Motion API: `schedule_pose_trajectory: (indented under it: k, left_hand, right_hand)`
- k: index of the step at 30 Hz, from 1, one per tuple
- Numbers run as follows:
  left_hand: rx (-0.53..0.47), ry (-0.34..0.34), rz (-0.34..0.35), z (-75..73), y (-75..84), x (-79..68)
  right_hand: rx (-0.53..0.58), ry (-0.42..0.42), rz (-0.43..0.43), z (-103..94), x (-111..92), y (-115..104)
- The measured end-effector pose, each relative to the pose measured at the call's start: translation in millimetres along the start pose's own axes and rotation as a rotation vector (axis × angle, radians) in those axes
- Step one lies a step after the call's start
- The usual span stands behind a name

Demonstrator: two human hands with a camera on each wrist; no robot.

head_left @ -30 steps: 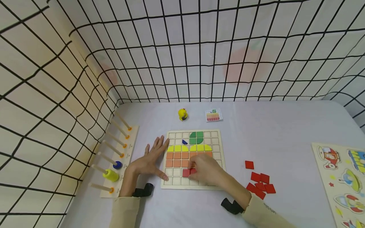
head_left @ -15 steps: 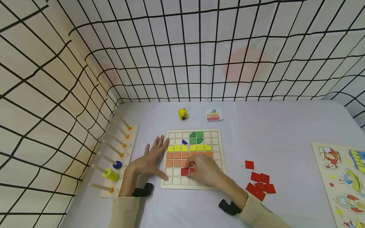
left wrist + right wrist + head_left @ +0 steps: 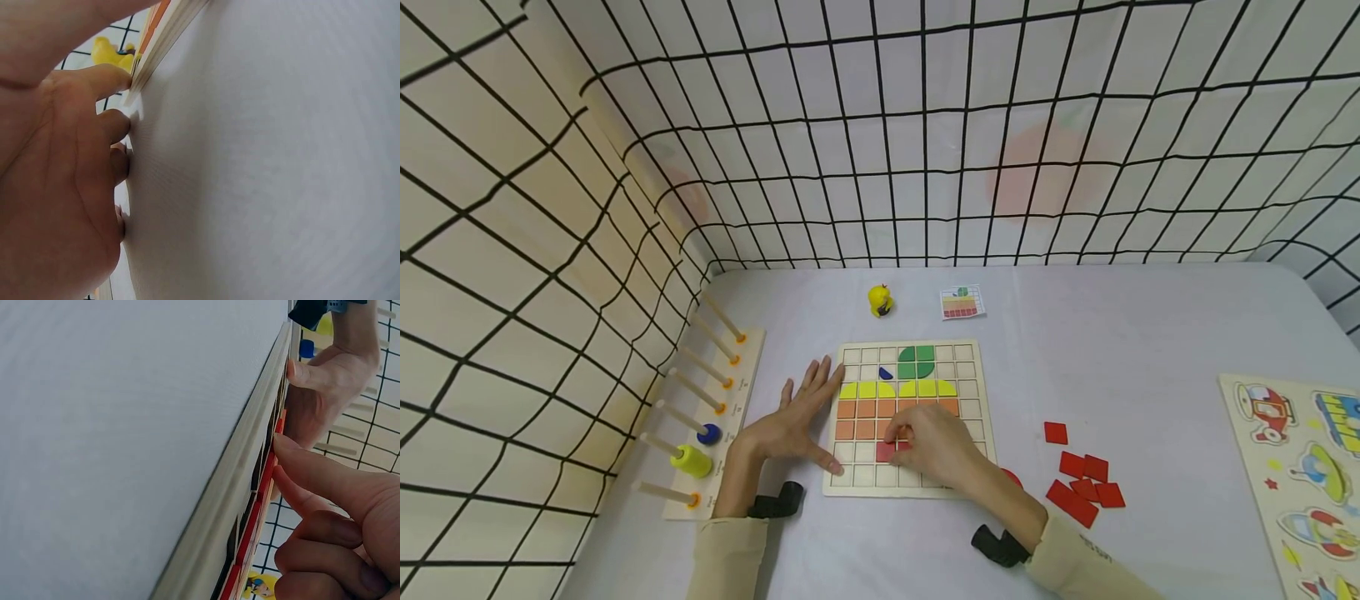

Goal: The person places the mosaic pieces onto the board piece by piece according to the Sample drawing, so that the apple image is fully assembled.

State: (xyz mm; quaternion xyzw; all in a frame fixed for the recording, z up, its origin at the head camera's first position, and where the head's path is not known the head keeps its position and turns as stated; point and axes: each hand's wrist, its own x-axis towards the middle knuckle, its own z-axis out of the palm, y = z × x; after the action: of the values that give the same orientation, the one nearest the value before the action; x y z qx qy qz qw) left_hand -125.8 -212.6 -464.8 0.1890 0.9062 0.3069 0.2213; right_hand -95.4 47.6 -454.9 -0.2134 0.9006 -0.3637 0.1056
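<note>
A pale wooden grid board (image 3: 863,475) lies on the white table with green, blue, yellow and orange pieces in its cells. My left hand (image 3: 793,425) is spread at the board's left edge, thumb on its lower left corner and fingertips along the side. In the left wrist view the left hand (image 3: 62,181) touches the board's edge (image 3: 165,47). My right hand (image 3: 940,442) pinches a red square tile (image 3: 885,452) just below the orange rows. In the right wrist view the thumb and index finger of the right hand (image 3: 331,519) touch it. More red tiles (image 3: 249,522) sit in that row.
Loose red tiles (image 3: 1084,490) lie right of the board, with another red piece (image 3: 1011,477) partly behind my right forearm. A peg stand (image 3: 730,425) stands left, a picture puzzle (image 3: 1292,475) right. A yellow duck (image 3: 881,301) and pattern card (image 3: 962,303) lie behind.
My right hand has shifted slightly left with the red tile, then stayed nearly still. A red piece beside the right forearm has come into view. The left hand has not moved.
</note>
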Motion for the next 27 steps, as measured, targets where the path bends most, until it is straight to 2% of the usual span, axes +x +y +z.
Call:
schedule_pose_trajectory:
  k: [10,21,24,27]
  left_hand:
    - [-0.003,-0.003,0.003,-1.4,0.8,-1.6]
    - [-0.007,-0.003,0.006,-1.7,-0.9,-1.5]
    - [-0.009,-0.004,0.009,-1.4,-0.5,-0.8]
    - [-0.009,-0.006,0.012,-1.3,0.0,-0.5]
  right_hand:
    - [-0.026,0.021,-0.002,1.4,0.7,-3.0]
    - [-0.021,-0.003,0.003,-0.9,1.5,-0.9]
    - [-0.003,-0.011,0.014,-5.0,1.8,3.1]
    - [0.055,-0.012,0.032,-18.8,1.3,9.9]
